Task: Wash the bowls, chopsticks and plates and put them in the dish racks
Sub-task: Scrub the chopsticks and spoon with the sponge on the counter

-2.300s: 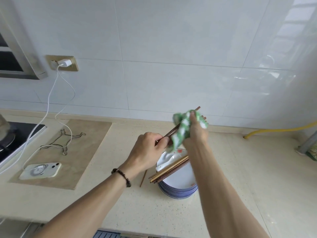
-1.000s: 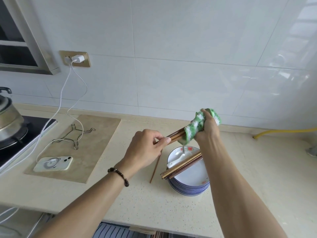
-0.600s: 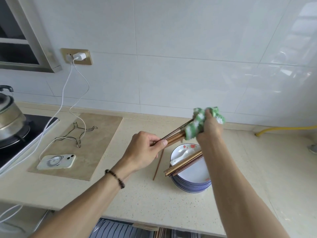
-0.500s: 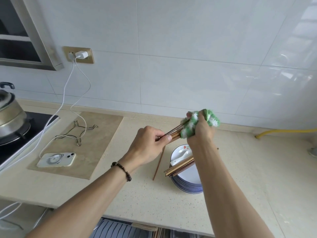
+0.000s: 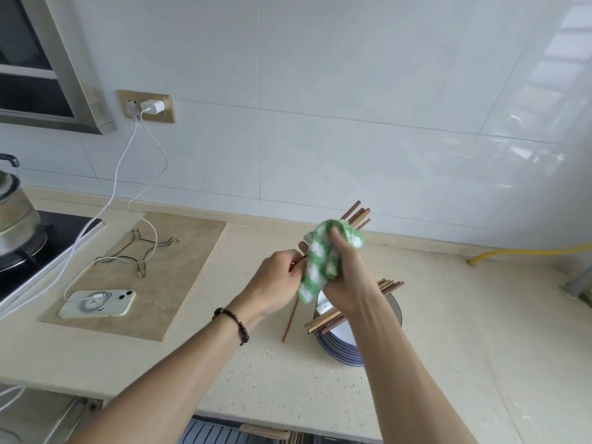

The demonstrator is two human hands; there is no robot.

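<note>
Now the green and white cloth sits lower on the held chopsticks than half a second ago, close against the left hand, and more of the brown tips stick out above it toward the wall; the two hands are nearer to each other, almost touching. I count about five tips in the held bundle, though the cloth hides most of their length. A second bundle of chopsticks lies across the top of the stack of plates, several sticks together, too close for an exact count. One single chopstick lies on the beige countertop, just left of the stack. The plates are white with blue rims; a few rims show at the edge, the number I cannot tell. On the left there is one phone on a brown mat, one wire trivet, one white charger in the wall socket and one metal pot on the stove. The left hand, with a bead bracelet on the wrist, pinches the lower end of the held chopsticks with curled fingers. The right hand is closed around the cloth and squeezes it around the chopsticks.
</note>
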